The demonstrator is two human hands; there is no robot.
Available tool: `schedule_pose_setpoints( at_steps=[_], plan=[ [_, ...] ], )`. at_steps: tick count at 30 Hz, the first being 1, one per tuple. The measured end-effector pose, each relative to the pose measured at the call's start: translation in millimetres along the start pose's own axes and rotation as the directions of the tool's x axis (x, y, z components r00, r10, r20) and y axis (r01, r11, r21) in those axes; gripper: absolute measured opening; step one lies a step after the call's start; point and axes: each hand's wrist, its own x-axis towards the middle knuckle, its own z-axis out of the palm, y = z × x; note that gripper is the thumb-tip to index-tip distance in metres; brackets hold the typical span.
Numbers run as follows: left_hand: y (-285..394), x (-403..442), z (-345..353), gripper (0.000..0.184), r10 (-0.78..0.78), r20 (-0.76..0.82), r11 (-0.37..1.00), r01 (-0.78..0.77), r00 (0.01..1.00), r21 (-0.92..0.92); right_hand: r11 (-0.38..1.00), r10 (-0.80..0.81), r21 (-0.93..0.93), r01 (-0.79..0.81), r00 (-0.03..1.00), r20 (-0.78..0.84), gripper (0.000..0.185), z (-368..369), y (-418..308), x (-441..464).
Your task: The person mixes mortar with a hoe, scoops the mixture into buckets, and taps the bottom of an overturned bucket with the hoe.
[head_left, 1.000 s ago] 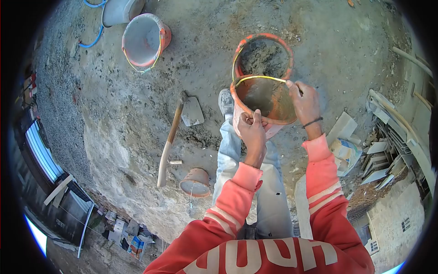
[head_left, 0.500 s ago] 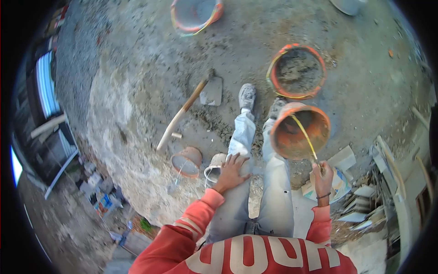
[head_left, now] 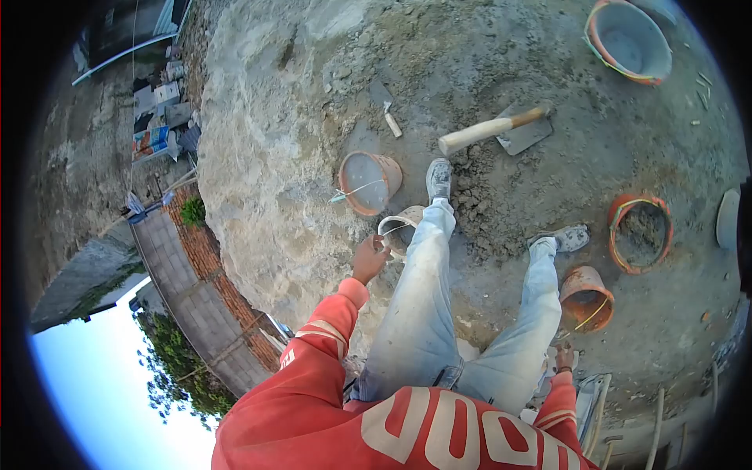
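My left hand (head_left: pixel 370 259) is at the rim of a small whitish bucket (head_left: pixel 413 215), its fingers curled on the thin wire handle. Low on the right, my right hand (head_left: pixel 564 358) is closed at the end of the yellow handle of an orange bucket (head_left: pixel 583 282). That bucket tilts on its side, its mouth turned towards me. An orange bucket of greyish liquid (head_left: pixel 389 177) stands just beyond the whitish one. The fingertips of both hands are small and partly hidden.
A wooden-handled hoe (head_left: pixel 489 133) lies by wet mortar (head_left: pixel 489 204) between my feet. A trowel (head_left: pixel 392 119) rests on the ground farther left. An orange bucket of mortar (head_left: pixel 667 235) stands right; another bucket (head_left: pixel 595 39) is at top right. Boards and poles (head_left: pixel 599 407) lie lower right.
My view has swung left. My left hand has gone from my thigh to the whitish bucket's handle. My right hand and the orange bucket are now lower, beside my right leg; my feet are wider apart.
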Motion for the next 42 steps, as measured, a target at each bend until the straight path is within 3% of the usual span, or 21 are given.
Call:
schedule_pose_setpoints(
  at_steps=[1,3,4,5,8,11,12,16,22,25,27,28,30,31,32,33,35,37,40,41,42],
  plan=[
    [-13,21,-2,0.042,-0.056,0.028,0.990,0.059,0.998,-0.125,0.999,0.022,-0.043,-0.018,0.994,0.103,0.058,-2,-2,-2],
    [-25,72,1,0.038,-0.077,-0.010,0.977,0.073,0.997,-0.201,0.947,-0.293,-0.074,0.312,0.936,0.194,0.048,-1,-25,-30],
    [-43,111,11,0.036,-0.026,-0.020,0.950,0.018,0.999,-0.312,0.945,-0.281,-0.102,0.310,0.933,0.224,0.047,2,-38,-48],
    [-54,148,20,0.034,0.019,-0.029,0.910,-0.030,0.999,-0.414,0.957,-0.215,-0.147,0.252,0.949,0.229,0.047,11,-53,-68],
    [-36,266,23,0.035,0.098,-0.041,0.944,-0.106,0.994,-0.312,0.959,0.113,-0.274,-0.079,0.987,0.111,0.045,49,-93,-128],
    [-43,384,43,0.038,0.200,-0.027,0.938,-0.199,0.980,-0.283,0.898,0.285,-0.347,-0.269,0.959,-0.005,0.044,86,-130,-175],
    [-57,435,65,0.037,0.250,-0.057,0.950,-0.256,0.967,-0.176,0.876,0.324,-0.366,-0.314,0.945,-0.036,0.044,96,-142,-188],
    [-58,546,99,0.036,0.158,-0.080,0.985,-0.163,0.984,-0.054,0.786,0.448,-0.411,-0.462,0.883,-0.137,0.042,127,-174,-225],
    [-71,589,123,0.028,0.186,0.005,0.983,-0.186,0.983,-0.008,0.700,0.487,-0.449,-0.556,0.831,-0.270,0.040,152,-202,-232],
    [-46,541,106,0.024,0.305,-0.091,0.926,-0.318,0.948,-0.206,0.705,0.345,-0.460,-0.540,0.827,-0.443,0.040,164,-226,-204],
    [-37,504,105,0.022,0.312,0.070,0.915,-0.280,0.948,-0.291,0.817,0.049,-0.403,-0.412,0.746,-0.664,0.035,171,-250,-172],
    [-28,471,101,0.018,0.300,0.199,0.860,-0.174,0.933,-0.480,0.887,-0.154,-0.416,-0.202,0.719,-0.678,0.030,172,-296,-162],
    [3,389,84,0.018,0.307,0.408,0.857,-0.063,0.860,-0.511,0.996,-0.083,-0.078,0.048,0.836,-0.543,0.027,162,-370,-144],
    [5,354,94,0.017,0.353,0.441,0.874,-0.122,0.825,-0.471,0.993,-0.111,-0.079,0.082,0.861,-0.496,0.026,161,-391,-136],
    [28,305,82,0.017,0.427,0.524,0.803,-0.043,0.737,-0.595,0.989,-0.098,0.067,0.133,0.918,-0.385,0.030,157,-423,-133],
    [49,258,79,0.017,0.460,0.541,0.825,-0.115,0.704,-0.553,0.960,-0.119,0.216,0.180,0.956,-0.268,0.034,153,-448,-136],
    [93,166,77,0.021,0.447,0.696,0.879,-0.129,0.562,-0.460,0.912,-0.150,0.361,0.196,0.977,-0.153,0.042,157,-448,-136],
    [131,76,89,0.034,0.620,0.587,0.785,-0.407,0.520,-0.467,0.815,-0.081,0.578,0.046,0.996,0.034,0.042,161,-420,-129],
    [204,-29,85,0.048,0.518,0.727,0.851,-0.361,0.450,-0.383,0.584,-0.168,0.812,0.001,0.979,0.119,0.046,136,-380,-111],
    [220,-50,90,0.050,0.518,0.738,0.855,-0.254,0.431,-0.452,0.546,-0.177,0.838,0.005,0.978,0.110,0.046,104,-376,-114],
    [237,-69,97,0.053,0.520,0.747,0.847,-0.136,0.414,-0.514,0.444,-0.056,0.894,-0.068,0.993,0.104,0.044,54,-377,-121]
  ],
)
